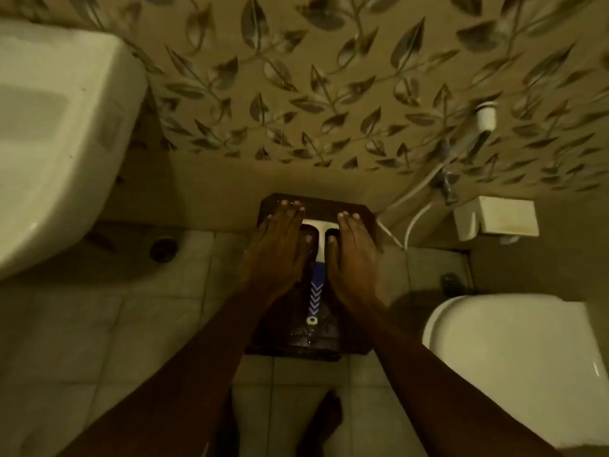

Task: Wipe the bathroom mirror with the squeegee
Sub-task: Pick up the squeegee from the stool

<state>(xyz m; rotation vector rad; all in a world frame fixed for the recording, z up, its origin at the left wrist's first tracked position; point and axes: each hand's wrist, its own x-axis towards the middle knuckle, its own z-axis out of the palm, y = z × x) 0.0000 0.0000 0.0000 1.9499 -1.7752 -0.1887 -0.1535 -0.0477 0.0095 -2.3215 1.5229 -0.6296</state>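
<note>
A squeegee (319,255) with a white T-shaped head and a blue handle with white chevrons lies on a dark wooden stool (316,206) against the wall. My left hand (280,245) lies flat on the stool, left of the handle, its fingers straight and covering the left end of the blade. On the other side of the handle my right hand (351,255) lies flat too, fingers over the right end of the blade. Neither hand grips the handle. No mirror is in view.
A white washbasin (59,136) juts out at the left. A white toilet (514,367) stands at the right, with a hand sprayer (486,118) and hose on the leaf-patterned wall above. A white box (501,219) hangs on the wall. Tiled floor lies below.
</note>
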